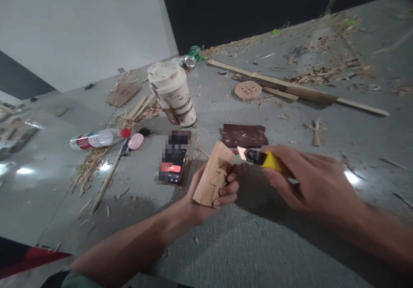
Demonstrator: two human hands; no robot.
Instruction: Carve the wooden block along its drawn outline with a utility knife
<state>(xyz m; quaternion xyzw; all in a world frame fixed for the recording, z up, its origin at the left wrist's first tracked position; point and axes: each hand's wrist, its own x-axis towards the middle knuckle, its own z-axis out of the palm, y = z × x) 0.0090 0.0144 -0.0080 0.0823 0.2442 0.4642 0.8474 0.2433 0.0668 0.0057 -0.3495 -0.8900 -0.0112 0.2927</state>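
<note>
My left hand (226, 191) is wrapped round a light wooden block (208, 180) with a shape carved into its right side. It is held tilted above the grey surface. In my right hand (300, 176) is a yellow utility knife (271, 162), its short blade pointing left towards the block's upper end. A small gap seems to lie between blade tip and wood. Just behind the block rests a dark brown piece of bark or wood (244, 136). A phone (174, 159), partly blurred out, lies to the left of the block.
A lidded paper cup (174, 94) stands behind the phone. To its left lie a plastic bottle (100, 139) and a pink oval object (136, 141). Further back are a green can (193, 56), a round holed disc (248, 90) and a long wooden strip (358, 105). Shavings are scattered about.
</note>
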